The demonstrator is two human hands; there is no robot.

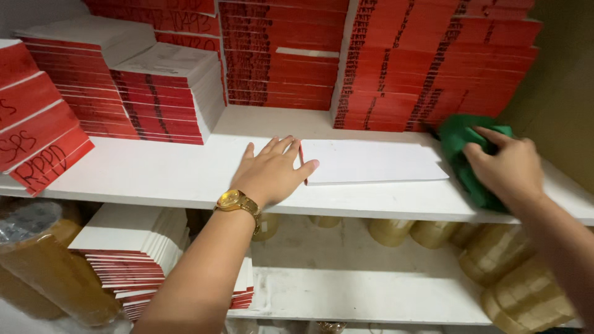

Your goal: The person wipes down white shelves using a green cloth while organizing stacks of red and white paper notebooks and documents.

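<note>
Resting flat at the frame's centre, the left hand [272,170] lies with fingers [279,146] spread on the white shelf [154,173], its thumb touching a thin white booklet [371,161], while at right the right hand [508,168] clutches a green cloth [461,139] beside red book stacks [427,62].

A thin white booklet [371,161] with a red spine lies flat under my fingertips on the white shelf, and a crumpled green cloth [461,145] sits bunched in my grip near the shelf's right end.
</note>
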